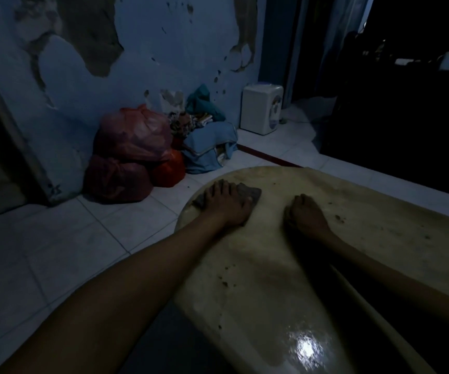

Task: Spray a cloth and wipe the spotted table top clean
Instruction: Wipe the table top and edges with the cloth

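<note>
Grey, crumpled cloth point(247, 194) is lying under your left hand point(226, 203) at about eleven o'clock on the pale, oval, glossy table top point(272, 265), and you are pressing it flat with fingers spread and fairly straight, so the wiping step looks to be in hand. Your right hand point(305, 215) is resting on the surface at one o'clock, fingers loosely curled and holding nothing, while dark spots point(339, 218) are showing just beside it at three o'clock and more specks point(227, 279) toward seven o'clock. Next you will probably be needing to drag the cloth across to those marks.
</note>
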